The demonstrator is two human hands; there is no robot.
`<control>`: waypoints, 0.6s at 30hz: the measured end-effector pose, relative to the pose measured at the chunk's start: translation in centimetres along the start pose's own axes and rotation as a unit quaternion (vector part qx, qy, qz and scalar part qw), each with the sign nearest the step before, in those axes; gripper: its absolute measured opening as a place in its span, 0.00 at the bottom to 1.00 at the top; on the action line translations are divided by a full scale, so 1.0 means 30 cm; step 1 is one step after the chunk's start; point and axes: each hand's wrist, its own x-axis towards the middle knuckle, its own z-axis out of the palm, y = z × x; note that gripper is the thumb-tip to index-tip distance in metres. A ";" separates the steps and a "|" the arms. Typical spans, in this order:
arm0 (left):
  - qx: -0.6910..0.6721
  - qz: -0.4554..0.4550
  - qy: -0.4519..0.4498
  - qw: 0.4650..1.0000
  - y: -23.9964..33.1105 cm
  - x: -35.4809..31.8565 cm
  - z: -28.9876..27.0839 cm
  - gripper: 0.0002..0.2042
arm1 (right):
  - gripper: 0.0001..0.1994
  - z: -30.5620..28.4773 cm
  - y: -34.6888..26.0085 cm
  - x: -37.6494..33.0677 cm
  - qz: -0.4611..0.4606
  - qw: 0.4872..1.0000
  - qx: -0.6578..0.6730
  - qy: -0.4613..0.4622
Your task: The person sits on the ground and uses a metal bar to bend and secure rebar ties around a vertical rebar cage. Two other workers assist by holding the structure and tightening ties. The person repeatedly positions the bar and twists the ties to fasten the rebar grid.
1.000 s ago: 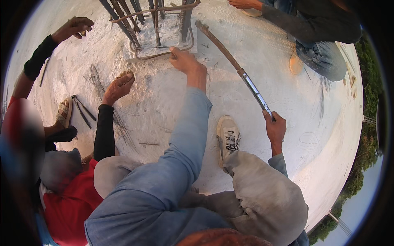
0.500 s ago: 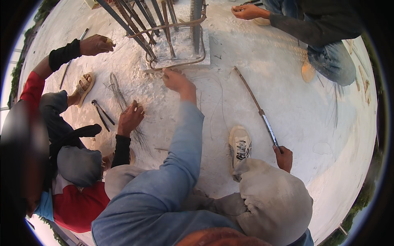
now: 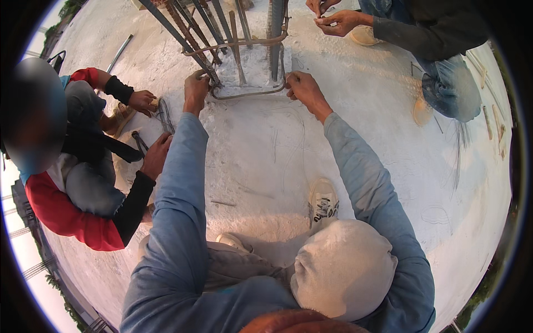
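Both hands are working the rebar cage now: the left hand [image 3: 195, 89] is closing its fingers round the left corner of the lowest steel tie [image 3: 250, 93], the right hand [image 3: 302, 89] is pinching its right corner. The tie is lying flat, long axis running fingers to fingers, ringing about seven upright rebars [image 3: 236, 33] leaning away beyond the fingertips. Two co-workers are crouching alongside, one left [image 3: 83, 183], one upper right [image 3: 433, 28].

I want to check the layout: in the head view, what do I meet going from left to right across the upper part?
Crouching co-worker in red sleeves → person's left hand → rusty steel rebar cage → person's right hand → dark-sleeved co-worker's hands
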 end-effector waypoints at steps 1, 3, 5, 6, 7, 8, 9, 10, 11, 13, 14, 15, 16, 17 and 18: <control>0.004 -0.014 -0.007 1.000 0.008 -0.011 -0.010 0.16 | 0.18 0.038 0.000 0.033 0.002 1.000 -0.002 0.009; 0.017 -0.037 -0.055 0.998 0.025 -0.029 -0.044 0.14 | 0.17 0.103 0.001 0.077 -0.003 0.999 -0.005 0.031; 0.013 -0.028 -0.106 0.994 0.048 -0.033 -0.085 0.13 | 0.17 0.124 0.008 0.089 0.020 0.997 -0.010 0.071; -0.016 -0.038 -0.110 0.993 0.059 -0.030 -0.096 0.13 | 0.16 0.132 0.007 0.094 -0.024 0.993 -0.064 0.093; -0.025 -0.032 -0.119 0.992 0.072 -0.027 -0.112 0.13 | 0.15 0.130 0.005 0.093 -0.039 0.984 -0.125 0.120; -0.027 -0.032 -0.129 0.991 0.086 -0.020 -0.121 0.13 | 0.14 0.124 -0.004 0.094 -0.052 0.968 -0.188 0.156; -0.031 -0.021 -0.144 0.989 0.097 -0.021 -0.128 0.13 | 0.14 0.120 -0.017 0.092 -0.074 0.962 -0.206 0.166; -0.042 -0.051 -0.142 0.988 0.107 -0.021 -0.132 0.14 | 0.14 0.116 -0.034 0.088 -0.093 0.952 -0.226 0.182; -0.053 -0.071 -0.145 0.986 0.120 -0.022 -0.140 0.15 | 0.14 0.111 -0.055 0.082 -0.105 0.943 -0.247 0.197; -0.067 -0.115 -0.149 0.980 0.139 -0.025 -0.154 0.19 | 0.15 0.099 -0.106 0.075 -0.112 0.953 -0.201 0.198; -0.087 -0.105 -0.156 0.978 0.145 -0.029 -0.156 0.19 | 0.16 0.091 -0.131 0.069 -0.116 0.958 -0.177 0.195; -0.103 -0.105 -0.156 0.977 0.148 -0.030 -0.162 0.19 | 0.16 0.082 -0.150 0.063 -0.111 0.963 -0.148 0.196; -0.123 -0.105 -0.161 0.974 0.150 -0.035 -0.167 0.19 | 0.16 0.071 -0.172 0.055 -0.107 0.968 -0.118 0.192; -0.123 -0.095 -0.172 0.973 0.147 -0.038 -0.168 0.18 | 0.17 0.071 -0.186 0.047 -0.119 0.972 -0.085 0.183; -0.137 -0.099 -0.175 0.970 0.140 -0.047 -0.170 0.18 | 0.17 0.072 -0.195 0.036 -0.095 0.980 -0.055 0.168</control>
